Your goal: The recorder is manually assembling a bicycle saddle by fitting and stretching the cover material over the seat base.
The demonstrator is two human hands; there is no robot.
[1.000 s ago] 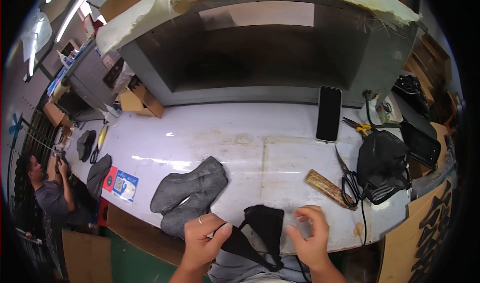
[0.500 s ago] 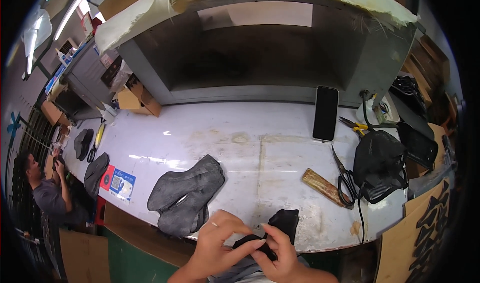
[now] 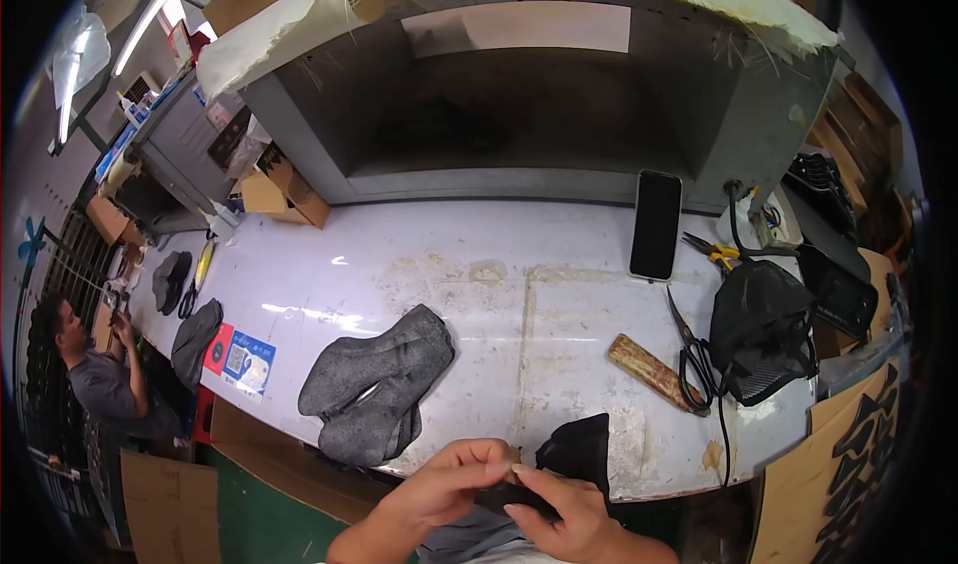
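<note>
Both hands are together just in front of the table's near edge, gripping a small black piece (image 3: 524, 502) that looks like fabric or soft leather. Thumb and fingers of my left hand (image 3: 454, 479) are closed on its upper edge. My right hand (image 3: 569, 519) pinches it from the other side, fingertips almost meeting the left ones. Much of the piece is hidden by the fingers. Just behind them a black flap (image 3: 579, 449) lies on the table edge; whether it joins the held piece I cannot tell. Left of the hands rests a stack of dark grey curved fabric pieces (image 3: 379, 384).
A wooden-handled tool (image 3: 654, 372), black scissors (image 3: 696, 359), yellow-handled pliers (image 3: 714, 252), a phone (image 3: 656, 227) and a black mesh bag (image 3: 763, 329) lie at right. Behind stands a grey metal box (image 3: 519, 187). A co-worker (image 3: 110, 379) is at far left.
My left hand has turned and its fingers have curled in closer to the right hand. The held black piece has shifted slightly. The view has moved a little.
</note>
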